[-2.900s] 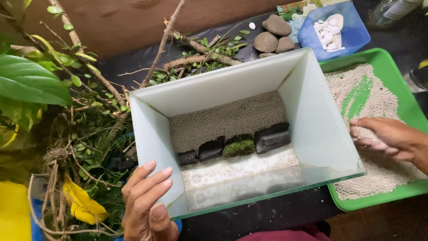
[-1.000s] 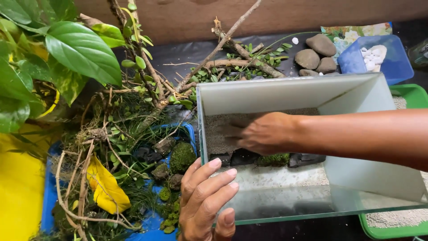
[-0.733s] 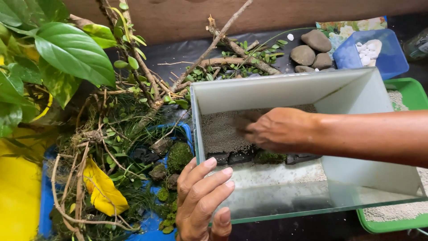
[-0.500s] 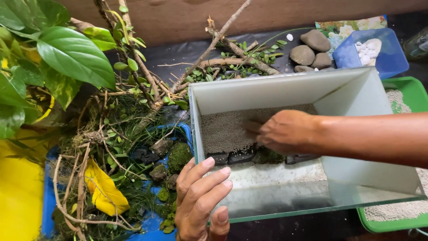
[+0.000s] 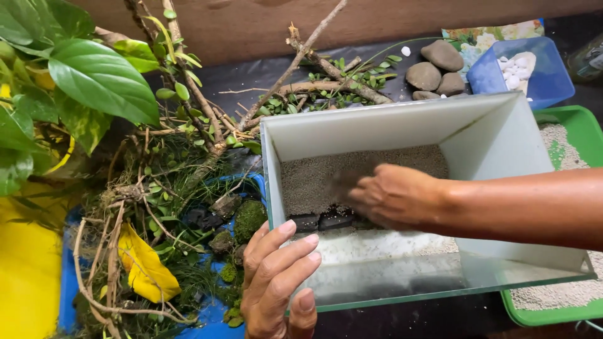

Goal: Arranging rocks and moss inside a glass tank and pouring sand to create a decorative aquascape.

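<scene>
A rectangular glass tank [image 5: 377, 129] with frosted walls stands in front of me. Grey-brown granular substrate [image 5: 314, 179] fills its back half, pale sand [image 5: 377, 248] its front, with a row of dark stones [image 5: 323, 221] between them. My right hand [image 5: 392, 196] reaches inside from the right, palm down, resting on the substrate just behind the stones. Whether it grips anything is hidden. My left hand [image 5: 276, 276] holds the tank's front left corner, fingers on the glass edge.
Left of the tank lie twigs, moss clumps [image 5: 250, 216], a yellow leaf [image 5: 144, 267] and big green leaves [image 5: 100, 78]. Behind are branches, grey river stones [image 5: 433, 69] and a blue tub of white pebbles [image 5: 518, 69]. A green tray [image 5: 581, 132] of pale sand sits on the right.
My right hand moved from the green tray into the tank and now slides a little across the substrate. The view shifted left. My left hand stays at the tank's corner.
</scene>
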